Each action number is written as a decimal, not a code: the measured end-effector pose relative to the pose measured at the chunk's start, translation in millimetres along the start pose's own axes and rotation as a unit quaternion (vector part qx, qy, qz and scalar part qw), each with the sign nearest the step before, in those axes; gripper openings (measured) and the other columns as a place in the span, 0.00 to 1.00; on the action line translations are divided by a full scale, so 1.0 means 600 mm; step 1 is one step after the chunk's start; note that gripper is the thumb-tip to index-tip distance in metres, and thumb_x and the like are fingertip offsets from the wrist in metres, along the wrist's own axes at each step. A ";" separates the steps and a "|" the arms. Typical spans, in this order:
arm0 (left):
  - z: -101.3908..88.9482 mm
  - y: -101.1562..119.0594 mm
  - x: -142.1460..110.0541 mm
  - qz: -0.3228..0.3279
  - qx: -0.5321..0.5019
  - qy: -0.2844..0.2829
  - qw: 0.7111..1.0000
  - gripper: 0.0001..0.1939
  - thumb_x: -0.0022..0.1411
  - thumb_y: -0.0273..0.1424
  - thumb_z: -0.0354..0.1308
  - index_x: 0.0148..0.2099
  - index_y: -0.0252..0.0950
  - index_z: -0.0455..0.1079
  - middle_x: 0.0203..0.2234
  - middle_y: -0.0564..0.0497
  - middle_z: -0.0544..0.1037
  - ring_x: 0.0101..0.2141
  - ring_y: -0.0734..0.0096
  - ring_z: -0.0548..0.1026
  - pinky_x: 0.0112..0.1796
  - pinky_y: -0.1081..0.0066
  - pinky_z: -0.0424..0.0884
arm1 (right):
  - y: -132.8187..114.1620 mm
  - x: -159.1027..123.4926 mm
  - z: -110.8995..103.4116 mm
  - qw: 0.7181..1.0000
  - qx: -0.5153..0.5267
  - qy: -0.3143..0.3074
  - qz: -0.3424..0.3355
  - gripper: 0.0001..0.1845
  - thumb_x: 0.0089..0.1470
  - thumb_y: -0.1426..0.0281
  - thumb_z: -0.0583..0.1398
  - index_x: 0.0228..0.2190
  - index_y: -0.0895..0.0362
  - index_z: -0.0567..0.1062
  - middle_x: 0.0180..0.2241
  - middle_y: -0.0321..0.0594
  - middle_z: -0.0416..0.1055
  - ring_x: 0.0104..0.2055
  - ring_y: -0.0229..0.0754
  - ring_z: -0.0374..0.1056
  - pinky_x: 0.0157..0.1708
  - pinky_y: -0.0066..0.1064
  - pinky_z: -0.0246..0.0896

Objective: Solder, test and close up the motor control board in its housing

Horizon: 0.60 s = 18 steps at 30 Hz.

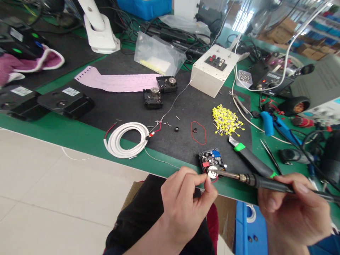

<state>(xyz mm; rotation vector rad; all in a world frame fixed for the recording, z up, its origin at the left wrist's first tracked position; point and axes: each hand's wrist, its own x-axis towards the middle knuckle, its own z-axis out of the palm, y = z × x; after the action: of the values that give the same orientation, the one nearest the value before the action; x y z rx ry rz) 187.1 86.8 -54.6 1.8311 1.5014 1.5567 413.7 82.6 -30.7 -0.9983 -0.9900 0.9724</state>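
Observation:
My right hand (293, 209) grips a soldering iron (255, 180) like a pen, its tip resting on a small black circuit module (212, 161) at the table's front edge. My left hand (186, 202) is pinched beside the module, thumb and forefinger closed on something thin that I cannot make out, right at the iron's tip. The module shows a silver round part, a red part and a blue part.
A heap of yellow capacitors (225, 120), a knife with green tape (249, 157), tweezers (271, 156), a white cable coil (127, 140), two black modules (159, 92), a white switch box (215, 69) and a soldering station (271, 79) lie on the black mat.

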 end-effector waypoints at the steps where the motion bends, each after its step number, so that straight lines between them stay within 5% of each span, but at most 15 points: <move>1: 0.000 0.000 -0.001 -0.001 0.000 -0.001 1.000 0.11 0.60 0.17 0.66 0.36 0.36 0.71 0.26 0.54 0.73 0.27 0.73 0.73 0.30 0.70 0.70 | 0.000 0.000 0.000 1.000 -0.004 -0.002 -0.003 0.18 0.66 0.70 0.53 0.41 0.60 0.83 0.16 0.39 0.68 0.12 0.43 0.62 0.12 0.31 0.56; 18: 0.001 -0.002 -0.003 -0.011 0.005 -0.010 1.000 0.11 0.60 0.17 0.66 0.37 0.37 0.71 0.26 0.54 0.73 0.27 0.72 0.73 0.30 0.70 0.70 | -0.006 0.003 0.007 1.000 0.006 0.025 0.006 0.18 0.65 0.70 0.53 0.39 0.58 0.83 0.15 0.37 0.67 0.11 0.43 0.60 0.11 0.31 0.56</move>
<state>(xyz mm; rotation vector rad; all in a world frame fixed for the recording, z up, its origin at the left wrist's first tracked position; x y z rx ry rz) 187.3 86.0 -56.9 1.8250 1.5184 1.5187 410.8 84.2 -26.1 -1.0147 -0.9370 0.9575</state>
